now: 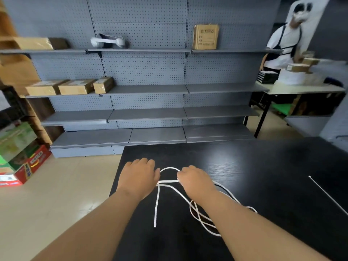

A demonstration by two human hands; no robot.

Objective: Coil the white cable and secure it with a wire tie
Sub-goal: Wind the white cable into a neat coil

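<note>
Fingers (181, 175) of the right hand (195, 180) are pinching the white cable (169, 168), and the left hand (138, 176) is gripping it with curled fingers.
Doubled strands are stretching between the two hands over the black surface (263, 166), with a small loop arching on the far side. Loose loops are lying under the right forearm, while the wire tie (327, 194) is lying well apart on the right.

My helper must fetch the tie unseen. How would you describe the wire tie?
On the black table, look well right of the right hand. The wire tie lies there alone. Unlike the looped white cable, it is thin and straight.
</note>
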